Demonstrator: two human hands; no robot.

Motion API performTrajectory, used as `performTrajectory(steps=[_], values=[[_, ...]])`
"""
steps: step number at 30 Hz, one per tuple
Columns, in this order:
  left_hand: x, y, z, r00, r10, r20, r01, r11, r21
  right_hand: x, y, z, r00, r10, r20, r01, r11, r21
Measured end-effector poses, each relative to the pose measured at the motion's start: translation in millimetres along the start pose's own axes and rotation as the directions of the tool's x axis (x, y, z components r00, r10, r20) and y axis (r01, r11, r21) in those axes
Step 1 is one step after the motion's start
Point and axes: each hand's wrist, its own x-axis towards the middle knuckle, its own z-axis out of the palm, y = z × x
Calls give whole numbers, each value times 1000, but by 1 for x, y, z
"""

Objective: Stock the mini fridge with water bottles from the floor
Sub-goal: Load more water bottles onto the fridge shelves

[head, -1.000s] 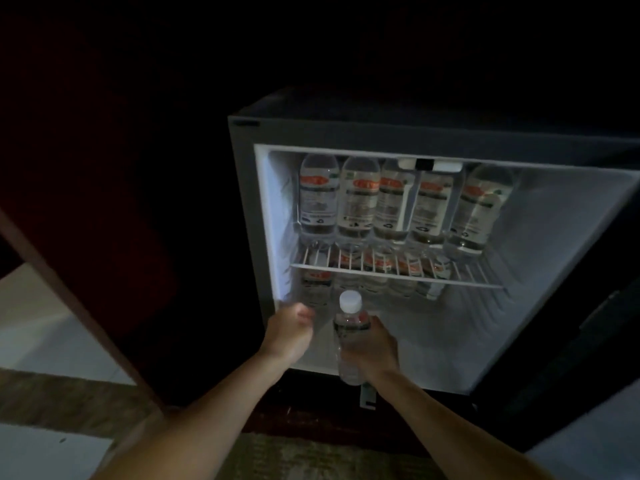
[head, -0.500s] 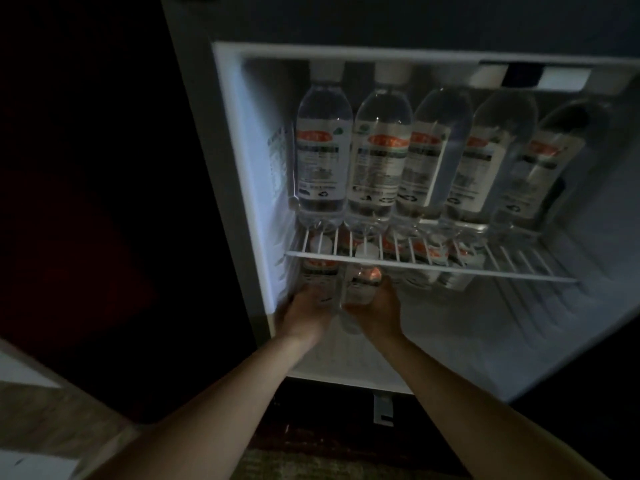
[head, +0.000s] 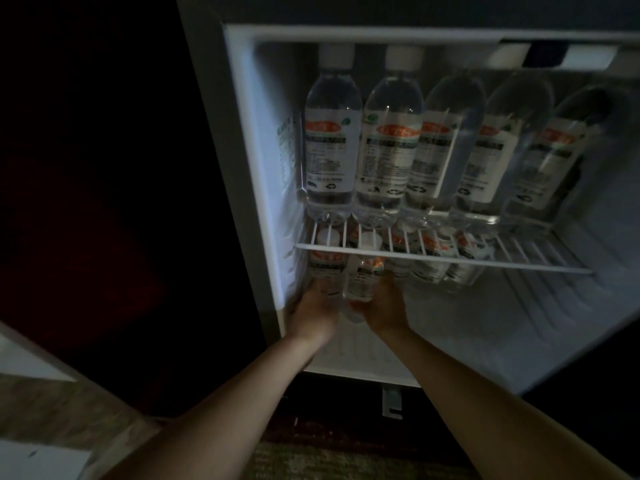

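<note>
Dark room, lit mini fridge (head: 242,168) open. The water bottle (head: 362,282), at the threshold a second ago, now stands under the wire shelf (head: 485,261) at seven o'clock of the interior. The right hand (head: 384,306) has its grip wrapped round the bottle's base. I cannot tell the left hand (head: 313,306) grip. Placement looks nearly done.

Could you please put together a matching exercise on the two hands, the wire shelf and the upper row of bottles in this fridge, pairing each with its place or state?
Things:
1. wire shelf
2. right hand
3. upper row of bottles
4. left hand

Places or states:
a. stands upright on top of the shelf
b. grips a bottle just under the shelf
c. white, spans the inside of the fridge
d. closest to the left inner wall

Pairs: 1-c; 2-b; 3-a; 4-d
</note>
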Motion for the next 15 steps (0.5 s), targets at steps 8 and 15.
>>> performTrajectory(steps=[8, 15], values=[[-30, 0, -9, 999, 46, 12, -47, 997, 67, -52, -7, -12, 965, 178, 191, -150, 977, -154], [-128, 31, -66, 999, -4, -48, 6, 999, 36, -145, -71, -77, 973, -5, 232, 56, 974, -217]])
